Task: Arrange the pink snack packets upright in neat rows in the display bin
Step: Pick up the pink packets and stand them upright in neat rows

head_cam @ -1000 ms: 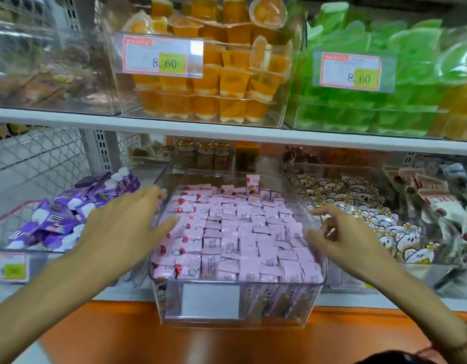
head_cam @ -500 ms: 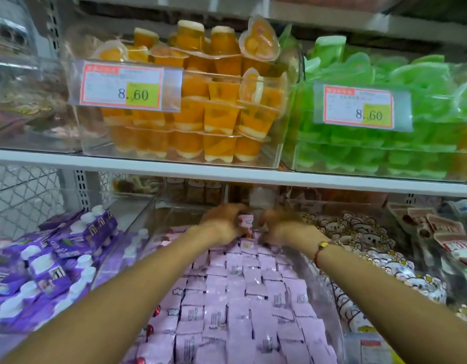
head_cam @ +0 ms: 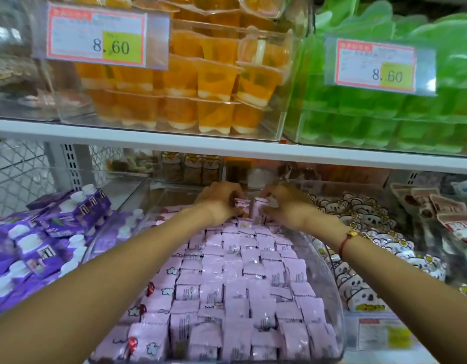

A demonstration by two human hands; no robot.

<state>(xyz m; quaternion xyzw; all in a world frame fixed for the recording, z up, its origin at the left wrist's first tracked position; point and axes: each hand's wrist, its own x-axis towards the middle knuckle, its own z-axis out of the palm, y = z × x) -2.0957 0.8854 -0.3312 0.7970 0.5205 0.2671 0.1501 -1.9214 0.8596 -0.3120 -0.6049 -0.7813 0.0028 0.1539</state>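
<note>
Head view — close, looking forward and down into shelf bins (head_cam: pixel 332 298).

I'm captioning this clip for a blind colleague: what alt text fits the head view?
Both hands, the left hand and right hand, each grip an upright pink snack packet at the back of a clear display bin packed with pink packets in rows. Purple packs lie to the left; orange jelly cups sit on the shelf above.

White shop shelf (head_cam: pixel 174 139), mesh backing (head_cam: pixel 17 174)
</note>
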